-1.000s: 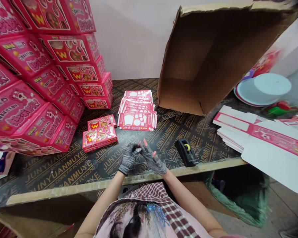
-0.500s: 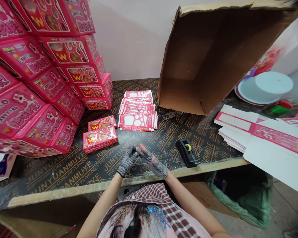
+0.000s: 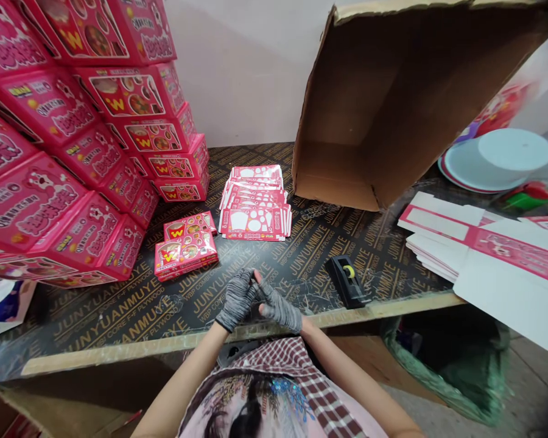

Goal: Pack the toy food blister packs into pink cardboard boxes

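The gloved left hand [image 3: 237,299] and right hand [image 3: 277,307] have drawn closer above the table [image 3: 369,255], fingers meeting, no held object showing.

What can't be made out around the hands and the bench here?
All in the head view:
Whether the left hand or right hand holds anything: their gloved fingers hide it.
Pink box stack: cut off by the top and left edges.
Flat carton blanks: cut off by the right edge.
Green bin liner: contents too dark.
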{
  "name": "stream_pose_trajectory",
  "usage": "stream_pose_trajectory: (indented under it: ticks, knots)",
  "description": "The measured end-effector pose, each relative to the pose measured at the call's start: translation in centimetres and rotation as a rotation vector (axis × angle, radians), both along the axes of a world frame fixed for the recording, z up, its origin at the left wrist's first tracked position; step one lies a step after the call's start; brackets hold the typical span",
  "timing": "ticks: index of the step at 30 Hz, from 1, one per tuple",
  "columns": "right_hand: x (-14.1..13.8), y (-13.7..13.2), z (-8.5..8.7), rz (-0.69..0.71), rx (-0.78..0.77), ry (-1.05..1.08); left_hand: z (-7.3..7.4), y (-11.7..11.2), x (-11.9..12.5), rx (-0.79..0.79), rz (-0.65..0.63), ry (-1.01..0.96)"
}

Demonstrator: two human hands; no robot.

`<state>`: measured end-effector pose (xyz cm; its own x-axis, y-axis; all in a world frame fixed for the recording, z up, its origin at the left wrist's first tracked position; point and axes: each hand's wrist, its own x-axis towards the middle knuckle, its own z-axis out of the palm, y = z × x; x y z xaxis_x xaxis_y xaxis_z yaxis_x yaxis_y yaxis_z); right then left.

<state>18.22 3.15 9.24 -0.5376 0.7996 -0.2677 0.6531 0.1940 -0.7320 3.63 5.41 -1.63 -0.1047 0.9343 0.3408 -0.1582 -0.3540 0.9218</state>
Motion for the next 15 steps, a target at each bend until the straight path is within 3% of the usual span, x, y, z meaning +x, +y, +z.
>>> stream_pose_trajectory:
  ticks: [2,5,10,12,15]
  knots:
    - [0.0,-0.1,-0.6,0.035,0.031,-0.074,0.2,-0.5,0.4,-0.002,0.012,0.002]
    - [-0.2,-0.3,-1.3,-0.029,0.106,-0.095,0.5,-1.2,0.6,-0.002,0.003,-0.023]
    - [-0.7,-0.1,-0.8,-0.084,0.123,-0.088,1.4,-2.0,0.1,-0.018,-0.099,-0.219]
    - [-0.8,-0.1,-0.3,-0.054,0.119,-0.137,1.4,-1.9,-0.3,0.004,-0.098,-0.134]
    - [-0.9,-0.4,0.4,-0.033,0.073,-0.196,1.1,-1.8,-0.9,0.081,-0.104,0.165]
